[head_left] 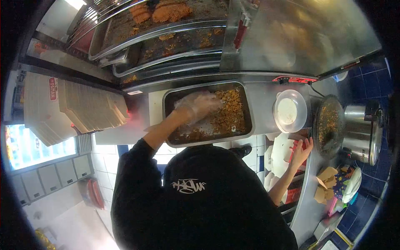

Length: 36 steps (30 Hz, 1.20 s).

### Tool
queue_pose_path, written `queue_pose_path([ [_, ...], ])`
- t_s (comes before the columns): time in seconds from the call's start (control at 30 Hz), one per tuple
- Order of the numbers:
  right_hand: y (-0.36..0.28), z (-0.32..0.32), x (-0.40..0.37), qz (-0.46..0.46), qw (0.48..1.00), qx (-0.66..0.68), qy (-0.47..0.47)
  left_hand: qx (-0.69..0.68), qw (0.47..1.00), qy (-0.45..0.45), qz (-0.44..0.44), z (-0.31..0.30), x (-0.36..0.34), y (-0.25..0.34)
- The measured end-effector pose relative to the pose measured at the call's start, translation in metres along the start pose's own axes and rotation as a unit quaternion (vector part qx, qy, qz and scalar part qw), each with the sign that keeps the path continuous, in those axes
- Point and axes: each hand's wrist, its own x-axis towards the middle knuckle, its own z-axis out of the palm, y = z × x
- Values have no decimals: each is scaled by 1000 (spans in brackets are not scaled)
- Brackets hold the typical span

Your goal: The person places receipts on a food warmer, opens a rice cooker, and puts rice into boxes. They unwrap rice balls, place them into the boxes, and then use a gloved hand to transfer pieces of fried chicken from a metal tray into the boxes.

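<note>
My left hand [198, 106], in a clear plastic glove, is down inside a deep metal tray [165, 118]. Its fingers stretch toward the brown crumbly food [228, 113] heaped along the tray's right side; the loose glove blurs the fingertips. A thinner layer of crumbs lies near the tray's front edge. Off to the right, my bare right hand [301, 154] is raised with its fingers spread, beside red-and-white cardboard boxes [283, 152] below the counter edge. I see nothing in its grasp.
A clear round bowl with white contents [287, 111] stands right of the tray. Farther right are a dark round pan with crumbs [329, 127] and a steel pot [361, 131]. Stacked cardboard boxes [71, 104] stand left. A glass-fronted warming cabinet [166, 46] rises behind the tray.
</note>
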Motion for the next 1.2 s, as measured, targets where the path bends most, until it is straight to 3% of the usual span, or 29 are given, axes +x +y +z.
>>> queue_pose_path([
  [0.07,3,-3,-1,-4,1000,10,2,122,992,7,35,18,6,2],
  [0.1,4,-4,-1,-7,1000,21,2,122,992,6,39,11,12,11],
  [0.17,4,-7,-4,1,1000,28,8,107,986,-127,-32,-11,24,30],
  [0.4,12,-17,-10,7,1000,14,14,88,983,-150,-54,-4,37,21],
  [0.47,13,-17,-10,11,1000,11,11,124,990,-61,-33,4,32,8],
  [0.6,-2,-12,-16,24,1000,8,12,62,996,15,-56,-16,11,0],
  [0.77,2,-9,-16,7,1000,17,-2,-37,990,-79,-112,-24,-22,-10],
  [0.87,-3,-4,-18,10,1000,26,-11,-41,984,-148,-89,-56,-27,29],
  [0.9,-5,-2,-18,14,999,30,-10,-40,984,-148,-88,-44,-28,29],
  [0.97,-5,3,-17,13,1000,12,-12,-79,995,-57,-18,-6,-29,25],
  [1.1,-12,9,-19,7,1000,3,-18,-19,998,-52,22,32,-3,39],
  [1.17,-12,8,-20,4,1000,-3,-11,41,986,-161,-20,70,13,22],
  [1.2,-10,6,-20,1,1000,-7,-9,41,986,-162,-14,84,14,16],
])
